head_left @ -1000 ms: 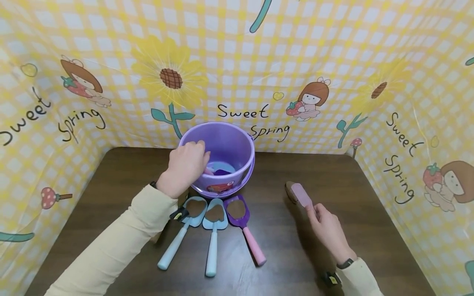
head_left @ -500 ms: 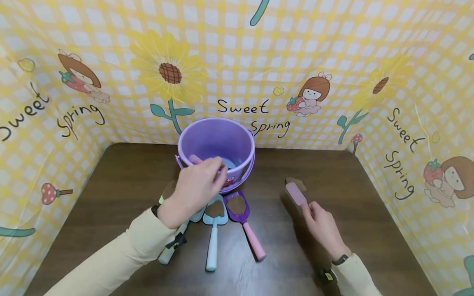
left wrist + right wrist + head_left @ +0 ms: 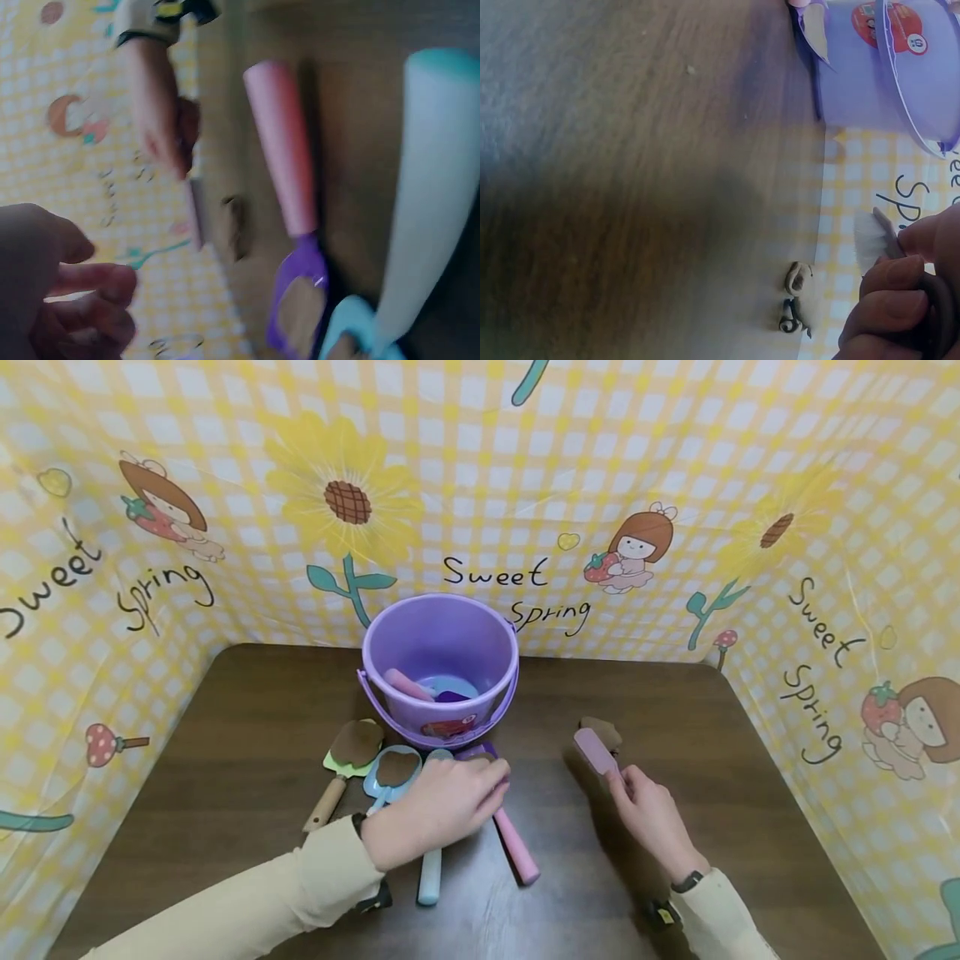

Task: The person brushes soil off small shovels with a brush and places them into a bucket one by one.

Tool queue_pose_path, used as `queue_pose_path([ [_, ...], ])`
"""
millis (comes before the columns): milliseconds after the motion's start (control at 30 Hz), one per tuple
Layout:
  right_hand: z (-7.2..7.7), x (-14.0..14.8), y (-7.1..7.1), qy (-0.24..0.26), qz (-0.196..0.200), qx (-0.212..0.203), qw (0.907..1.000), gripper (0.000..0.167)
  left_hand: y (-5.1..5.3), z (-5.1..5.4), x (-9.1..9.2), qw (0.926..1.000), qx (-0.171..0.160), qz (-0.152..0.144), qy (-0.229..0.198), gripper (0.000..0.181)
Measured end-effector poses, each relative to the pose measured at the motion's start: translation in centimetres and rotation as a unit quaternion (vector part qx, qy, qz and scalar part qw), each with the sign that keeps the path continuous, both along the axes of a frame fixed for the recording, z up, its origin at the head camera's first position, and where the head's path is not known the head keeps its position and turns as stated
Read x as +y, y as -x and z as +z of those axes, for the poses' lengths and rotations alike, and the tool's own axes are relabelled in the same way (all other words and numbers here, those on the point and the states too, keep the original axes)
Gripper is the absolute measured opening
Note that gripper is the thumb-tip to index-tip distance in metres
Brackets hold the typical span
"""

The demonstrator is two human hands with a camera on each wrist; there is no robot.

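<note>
My left hand [image 3: 442, 810], fingers loosely curled with nothing in them, hovers over the light-blue shovel [image 3: 430, 877] and beside the purple shovel with a pink handle [image 3: 517, 852]. In the left wrist view the same hand [image 3: 82, 292] is at the lower left, apart from the pink handle [image 3: 285, 150]. My right hand [image 3: 656, 818] grips a pink brush [image 3: 595, 752]; its pale bristles [image 3: 870, 236] show in the right wrist view. Beyond the brush lies a brown piece [image 3: 609, 732], which looks curled in the right wrist view [image 3: 798, 279].
A purple bucket [image 3: 397, 708] stands at the back centre, with a pink handle [image 3: 407, 685] and blue and purple parts inside. Left of my left hand lie another light-blue shovel [image 3: 371, 787] and a green one with a wooden handle [image 3: 327, 802]. Patterned cloth [image 3: 480, 485] surrounds the table.
My left hand has moved from the bucket's rim, right and towards me, over the shovels, uncovering the green one. The brush in my right hand has shifted slightly left.
</note>
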State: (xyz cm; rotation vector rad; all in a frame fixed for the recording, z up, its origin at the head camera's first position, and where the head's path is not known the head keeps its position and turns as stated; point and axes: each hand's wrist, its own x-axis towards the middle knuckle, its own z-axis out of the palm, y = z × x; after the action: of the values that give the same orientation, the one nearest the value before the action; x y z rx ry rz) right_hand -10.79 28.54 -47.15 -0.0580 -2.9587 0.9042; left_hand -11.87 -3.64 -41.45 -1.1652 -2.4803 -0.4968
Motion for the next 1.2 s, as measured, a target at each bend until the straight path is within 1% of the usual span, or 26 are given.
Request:
queue_pose_path([
  [67,0.0,0.0,0.1,0.002,0.000,-0.004,1.0000,0.029,-0.4,-0.8,0.6,0.9981,-0.045,-0.009,0.041,0.007],
  [100,0.1,0.0,0.1,0.004,-0.001,-0.006,1.0000,0.029,-0.6,-1.3,0.8,0.9955,-0.068,-0.015,0.064,0.008],
  [167,0.1,0.0,0.2,0.007,-0.003,-0.007,0.9999,0.029,-0.9,-2.2,1.3,0.9868,-0.119,-0.030,0.106,0.013],
  [233,0.3,-0.1,0.3,0.009,-0.006,-0.007,0.9999,0.029,-1.1,-3.0,1.8,0.9767,-0.158,-0.038,0.139,0.015],
  [300,0.4,-0.1,0.3,0.008,-0.008,-0.007,0.9999,0.029,-1.3,-3.7,2.3,0.9704,-0.171,-0.044,0.165,0.014],
  [367,0.5,0.0,0.3,0.006,-0.008,-0.012,0.9999,0.029,-1.5,-4.1,2.7,0.9659,-0.179,-0.041,0.183,0.015],
  [467,0.4,0.0,0.2,0.007,-0.008,-0.015,0.9998,0.029,-1.6,-4.4,3.3,0.9626,-0.186,-0.036,0.194,0.017],
  [567,0.3,0.1,0.1,0.009,-0.009,-0.011,0.9999,0.029,-1.8,-4.4,3.7,0.9602,-0.203,-0.026,0.190,0.023],
  [633,0.2,0.1,0.1,0.008,-0.008,-0.002,0.9999,0.028,-1.8,-4.5,3.9,0.9598,-0.207,-0.024,0.188,0.026],
  [667,0.1,0.2,0.1,0.007,-0.007,0.001,0.9999,0.028,-1.8,-4.4,4.0,0.9583,-0.215,-0.025,0.187,0.028],
  [700,0.0,0.2,0.1,0.005,-0.007,0.003,1.0000,0.028,-1.6,-4.9,4.0,0.9583,-0.216,-0.029,0.185,0.033],
  [833,-0.1,0.2,0.1,0.005,-0.005,0.002,1.0000,0.027,-1.5,-4.8,4.1,0.9518,-0.254,-0.037,0.167,0.037],
  [900,-0.1,0.2,0.1,0.006,-0.006,-0.002,1.0000,0.027,-1.5,-4.9,4.1,0.9543,-0.259,-0.037,0.144,0.036],
  [933,-0.1,0.2,0.1,0.007,-0.005,-0.004,1.0000,0.027,-1.6,-4.5,4.1,0.9547,-0.265,-0.034,0.132,0.032],
  [1000,0.0,0.2,0.1,0.008,-0.005,-0.007,0.9999,0.027,-1.6,-4.4,4.1,0.9586,-0.264,-0.034,0.102,0.032],
  [1067,0.0,0.2,0.1,0.008,-0.005,-0.008,0.9999,0.027,-1.7,-4.2,4.0,0.9578,-0.275,-0.033,0.078,0.034],
  [1133,-0.1,0.2,0.1,0.009,-0.003,-0.008,0.9999,0.027,-1.7,-3.9,3.9,0.9538,-0.291,-0.026,0.070,0.036],
  [1200,-0.1,0.2,0.1,0.009,-0.002,-0.011,0.9999,0.028,-1.6,-3.8,3.8,0.9500,-0.302,-0.015,0.076,0.036],
])
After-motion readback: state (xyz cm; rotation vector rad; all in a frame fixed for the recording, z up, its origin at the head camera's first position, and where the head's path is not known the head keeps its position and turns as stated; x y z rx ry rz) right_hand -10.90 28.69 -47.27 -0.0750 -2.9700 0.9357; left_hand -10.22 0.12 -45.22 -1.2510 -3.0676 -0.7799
